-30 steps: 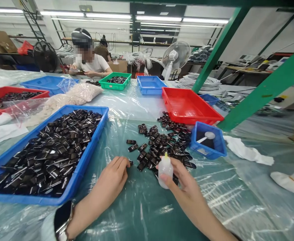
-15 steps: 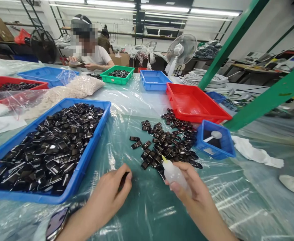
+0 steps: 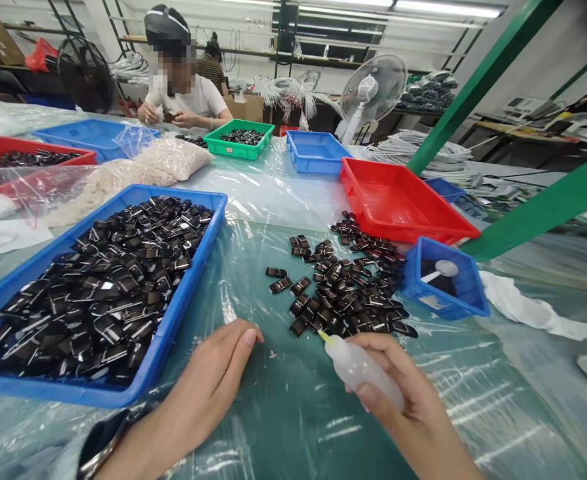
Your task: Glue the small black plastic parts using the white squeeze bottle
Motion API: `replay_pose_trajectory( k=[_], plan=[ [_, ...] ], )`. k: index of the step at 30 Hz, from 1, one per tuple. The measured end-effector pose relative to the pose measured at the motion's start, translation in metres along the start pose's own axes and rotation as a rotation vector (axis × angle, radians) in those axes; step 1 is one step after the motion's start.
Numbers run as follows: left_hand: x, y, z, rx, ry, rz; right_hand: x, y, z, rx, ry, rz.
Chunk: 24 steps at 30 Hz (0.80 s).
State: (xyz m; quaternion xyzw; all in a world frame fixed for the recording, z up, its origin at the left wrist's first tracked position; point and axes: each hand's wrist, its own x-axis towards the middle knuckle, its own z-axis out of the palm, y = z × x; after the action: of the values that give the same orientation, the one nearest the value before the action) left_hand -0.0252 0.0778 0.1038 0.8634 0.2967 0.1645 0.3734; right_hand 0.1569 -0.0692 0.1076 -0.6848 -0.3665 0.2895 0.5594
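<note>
My right hand (image 3: 398, 387) is wrapped round a translucent white squeeze bottle (image 3: 361, 367) with a thin yellow tip, tilted toward the upper left. That tip lies at the near edge of a loose pile of glossy dark-brown and black plastic pieces (image 3: 343, 293). Left of the bottle, my left hand (image 3: 218, 373) rests low over the table, fingers curled and thumb pressed alongside them. Whatever those fingers may hold is hidden. Beside this hand stands a long blue tray (image 3: 173, 347) heaped with similar dark pieces (image 3: 108, 287).
A red tray (image 3: 398, 200) stands behind the pile, and a small blue bin (image 3: 461, 303) with a scoop is at its right. A green post (image 3: 483, 87) slants up at right. Across the table sits another person (image 3: 206, 97) near a green tray (image 3: 238, 152).
My left hand has turned, closing the gap between thumb and fingers where something dark showed. The bottle has moved slightly right and down in the picture, while the view has shifted a little.
</note>
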Motion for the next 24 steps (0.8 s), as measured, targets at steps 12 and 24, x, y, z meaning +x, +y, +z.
replay_pose_trajectory(
  k=[12, 24],
  plan=[
    [-0.012, -0.005, 0.007, -0.222, 0.118, 0.135, 0.006, 0.005, -0.011, -0.197, -0.051, -0.184],
    [-0.011, -0.006, 0.008, -0.248, 0.061, 0.324, 0.003, 0.002, -0.004, -0.196, -0.032, -0.132]
  ],
)
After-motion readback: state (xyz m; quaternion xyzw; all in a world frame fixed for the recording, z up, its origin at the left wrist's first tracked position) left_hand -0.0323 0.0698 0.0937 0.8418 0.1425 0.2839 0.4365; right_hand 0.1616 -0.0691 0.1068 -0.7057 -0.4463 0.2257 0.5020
